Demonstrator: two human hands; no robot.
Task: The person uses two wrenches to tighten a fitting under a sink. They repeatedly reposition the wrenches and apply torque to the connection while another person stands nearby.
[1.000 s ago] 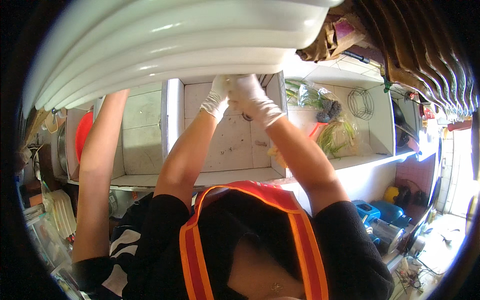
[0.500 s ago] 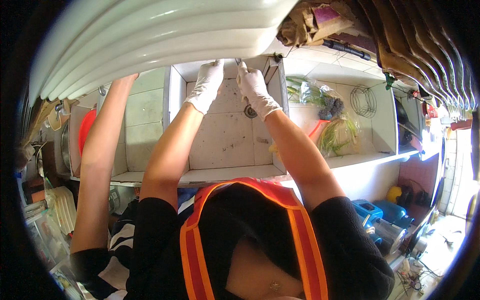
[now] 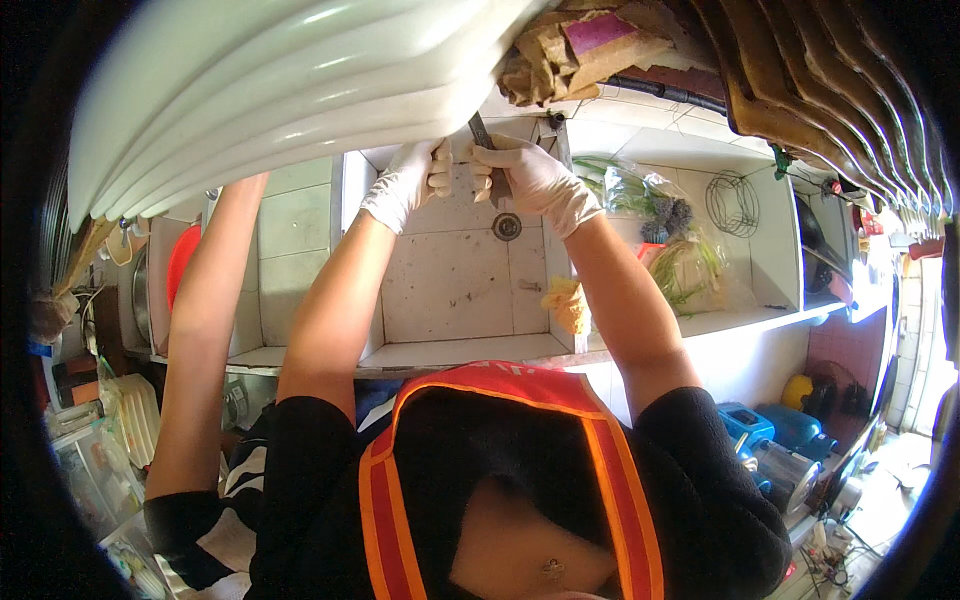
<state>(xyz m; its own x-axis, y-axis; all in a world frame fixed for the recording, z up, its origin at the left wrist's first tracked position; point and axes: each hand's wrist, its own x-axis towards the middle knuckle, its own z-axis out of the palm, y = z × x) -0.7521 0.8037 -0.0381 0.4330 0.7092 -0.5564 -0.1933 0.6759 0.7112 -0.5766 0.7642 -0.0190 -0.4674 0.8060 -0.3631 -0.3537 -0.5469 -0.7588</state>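
Evidently, both gloved hands are above the middle sink point(image 3: 448, 285), at the upper centre of the frame. The right hand point(image 3: 535, 180) grasps a dark, narrow bar point(image 3: 480, 131), its thumb and fingers bent around it; the bar tilts, its upper end near the white ribbed stack point(image 3: 300, 90) at upper left. Just beside it, the left hand point(image 3: 405, 185) has its fingers curled inward; I cannot tell whether they close on anything. Below them is a round drain point(image 3: 507, 227). Right of centre, a yellow cloth point(image 3: 568, 303) lies over the sink's edge, near bagged greens point(image 3: 690, 268) and a wire coil point(image 3: 733, 203).
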